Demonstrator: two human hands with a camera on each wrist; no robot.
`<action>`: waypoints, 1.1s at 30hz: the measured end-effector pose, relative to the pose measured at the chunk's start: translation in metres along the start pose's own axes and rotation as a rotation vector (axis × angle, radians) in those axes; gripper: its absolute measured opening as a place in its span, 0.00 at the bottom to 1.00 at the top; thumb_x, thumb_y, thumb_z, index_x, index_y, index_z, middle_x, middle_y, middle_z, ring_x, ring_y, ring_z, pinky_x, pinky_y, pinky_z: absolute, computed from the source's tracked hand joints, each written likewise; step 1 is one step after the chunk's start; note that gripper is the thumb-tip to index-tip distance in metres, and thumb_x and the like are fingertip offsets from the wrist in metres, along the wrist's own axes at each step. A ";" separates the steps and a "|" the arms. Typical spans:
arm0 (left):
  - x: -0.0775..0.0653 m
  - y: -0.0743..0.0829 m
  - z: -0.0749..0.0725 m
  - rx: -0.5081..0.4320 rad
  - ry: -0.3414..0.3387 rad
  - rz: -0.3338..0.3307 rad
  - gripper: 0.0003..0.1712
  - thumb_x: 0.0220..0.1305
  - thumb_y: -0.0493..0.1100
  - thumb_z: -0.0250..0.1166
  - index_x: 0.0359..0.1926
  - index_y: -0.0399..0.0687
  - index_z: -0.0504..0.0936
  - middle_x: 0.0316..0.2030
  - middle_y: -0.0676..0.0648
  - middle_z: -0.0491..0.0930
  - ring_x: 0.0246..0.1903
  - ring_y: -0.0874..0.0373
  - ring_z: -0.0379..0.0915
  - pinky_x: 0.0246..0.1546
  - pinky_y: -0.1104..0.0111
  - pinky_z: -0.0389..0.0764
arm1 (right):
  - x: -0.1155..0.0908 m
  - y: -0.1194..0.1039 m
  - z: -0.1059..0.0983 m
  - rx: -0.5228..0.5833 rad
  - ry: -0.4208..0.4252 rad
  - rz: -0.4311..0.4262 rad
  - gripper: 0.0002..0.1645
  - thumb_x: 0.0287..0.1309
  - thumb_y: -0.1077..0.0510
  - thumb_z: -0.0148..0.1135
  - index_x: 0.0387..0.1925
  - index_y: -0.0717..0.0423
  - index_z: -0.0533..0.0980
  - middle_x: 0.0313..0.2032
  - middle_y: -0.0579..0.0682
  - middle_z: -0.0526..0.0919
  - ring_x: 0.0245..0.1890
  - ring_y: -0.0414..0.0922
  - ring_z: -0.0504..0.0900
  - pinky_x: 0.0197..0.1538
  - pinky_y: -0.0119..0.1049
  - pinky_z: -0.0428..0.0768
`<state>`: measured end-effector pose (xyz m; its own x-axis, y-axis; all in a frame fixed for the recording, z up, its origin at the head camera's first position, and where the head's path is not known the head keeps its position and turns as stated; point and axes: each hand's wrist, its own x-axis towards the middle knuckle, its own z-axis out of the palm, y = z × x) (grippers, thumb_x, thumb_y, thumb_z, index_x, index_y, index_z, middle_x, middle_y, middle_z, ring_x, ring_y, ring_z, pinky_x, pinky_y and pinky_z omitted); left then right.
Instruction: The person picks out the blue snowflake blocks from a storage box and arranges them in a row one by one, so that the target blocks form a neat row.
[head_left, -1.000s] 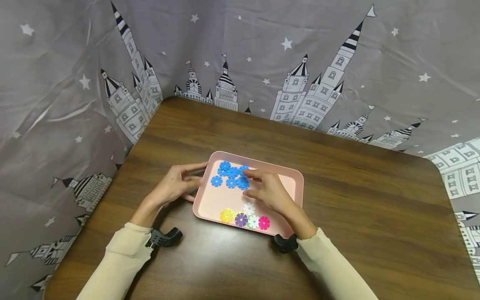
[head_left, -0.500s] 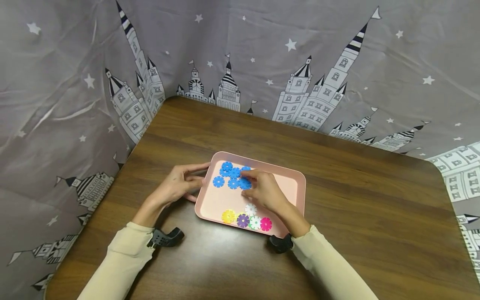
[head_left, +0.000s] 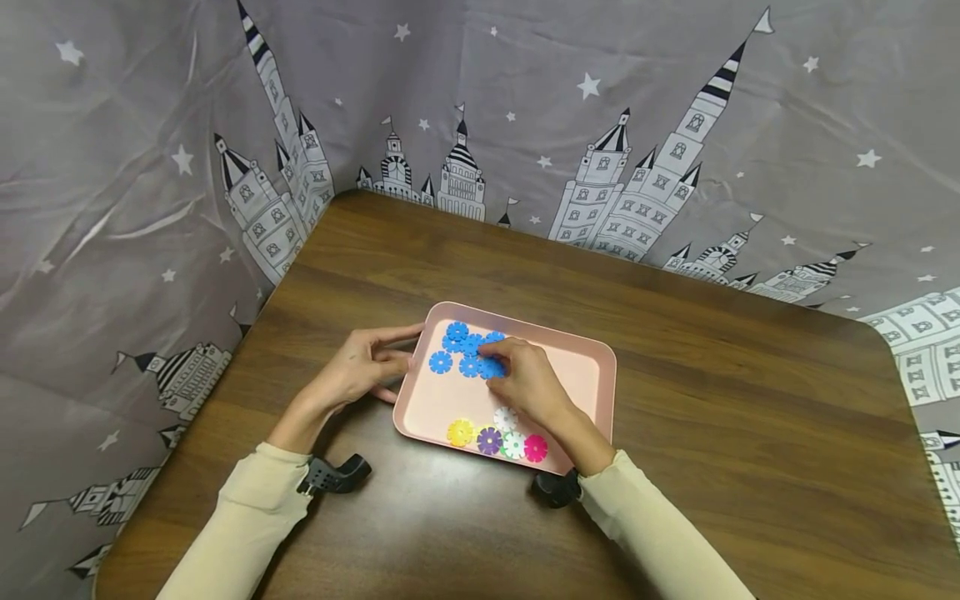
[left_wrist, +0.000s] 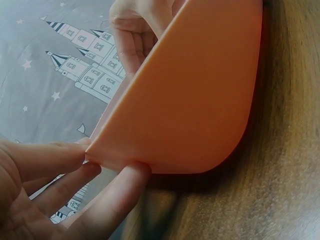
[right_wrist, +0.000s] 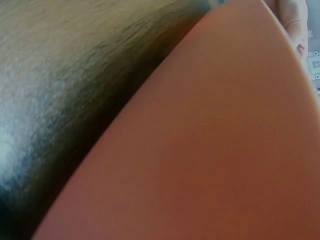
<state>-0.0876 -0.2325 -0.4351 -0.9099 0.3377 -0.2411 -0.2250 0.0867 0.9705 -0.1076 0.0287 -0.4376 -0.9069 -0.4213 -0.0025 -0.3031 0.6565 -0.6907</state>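
The fingers of the right hand (head_left: 531,379) are bent over the blue discs (head_left: 441,362), index tip and thumb tip either side of one; whether they grip it cannot be told. The left hand (head_left: 352,367) has its fingers extended and spread against the left end of the pink tray (head_left: 435,400), touching its rim and outer wall. The blue discs lie inside the tray toward its far left corner, several overlapping, one at the left separate. Along the near edge sit a yellow disc (head_left: 461,432), a purple disc (head_left: 490,441), two white discs (head_left: 513,444) and a pink disc (head_left: 536,448), with a bit of green showing beneath. The tray rests on a brown wood-grain surface (head_left: 750,400). Black straps (head_left: 337,475) circle both wrists below cream sleeves (head_left: 232,525). Beyond hangs grey cloth (head_left: 525,50) printed with castles and stars.
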 end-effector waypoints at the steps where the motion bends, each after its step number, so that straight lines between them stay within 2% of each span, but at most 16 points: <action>1: 0.000 0.000 0.000 -0.001 0.000 0.001 0.33 0.66 0.27 0.58 0.71 0.32 0.62 0.52 0.21 0.75 0.50 0.34 0.77 0.26 0.52 0.87 | 0.000 0.000 0.000 -0.003 0.002 -0.001 0.24 0.45 0.71 0.73 0.48 0.61 0.83 0.48 0.55 0.84 0.54 0.50 0.79 0.61 0.42 0.77; 8: 0.002 0.002 0.004 0.018 0.004 -0.011 0.33 0.66 0.27 0.59 0.71 0.33 0.63 0.52 0.22 0.75 0.50 0.34 0.77 0.26 0.52 0.87 | -0.005 0.000 -0.007 -0.008 0.023 -0.009 0.23 0.46 0.68 0.75 0.48 0.60 0.83 0.46 0.53 0.84 0.50 0.48 0.80 0.58 0.40 0.80; 17: 0.000 0.004 0.004 0.035 0.020 -0.016 0.33 0.65 0.27 0.61 0.71 0.35 0.65 0.53 0.23 0.75 0.51 0.34 0.76 0.26 0.50 0.86 | -0.019 0.001 -0.034 0.072 0.071 -0.037 0.23 0.47 0.69 0.73 0.49 0.64 0.82 0.47 0.55 0.84 0.47 0.50 0.83 0.56 0.46 0.81; 21: 0.000 0.003 0.005 0.055 0.026 -0.017 0.33 0.65 0.28 0.61 0.71 0.35 0.65 0.53 0.23 0.75 0.51 0.35 0.77 0.27 0.50 0.86 | -0.031 0.010 -0.047 0.062 0.102 -0.038 0.23 0.48 0.67 0.74 0.49 0.63 0.82 0.47 0.54 0.85 0.47 0.51 0.83 0.54 0.47 0.82; 29: 0.001 0.001 0.008 0.084 0.031 -0.034 0.35 0.65 0.30 0.63 0.71 0.37 0.64 0.56 0.24 0.73 0.52 0.37 0.77 0.29 0.49 0.86 | -0.056 0.036 -0.076 0.012 0.196 -0.042 0.23 0.46 0.70 0.74 0.48 0.63 0.83 0.46 0.53 0.85 0.46 0.50 0.82 0.53 0.46 0.82; 33: 0.004 0.004 0.009 0.087 0.030 -0.034 0.35 0.65 0.31 0.63 0.71 0.37 0.64 0.56 0.23 0.73 0.50 0.43 0.79 0.29 0.49 0.86 | -0.072 0.048 -0.092 -0.022 0.237 -0.019 0.24 0.45 0.70 0.74 0.48 0.63 0.82 0.46 0.53 0.85 0.48 0.50 0.81 0.55 0.46 0.81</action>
<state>-0.0892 -0.2218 -0.4321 -0.9125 0.3053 -0.2721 -0.2255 0.1795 0.9576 -0.0836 0.1481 -0.4044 -0.9437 -0.2763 0.1818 -0.3243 0.6646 -0.6732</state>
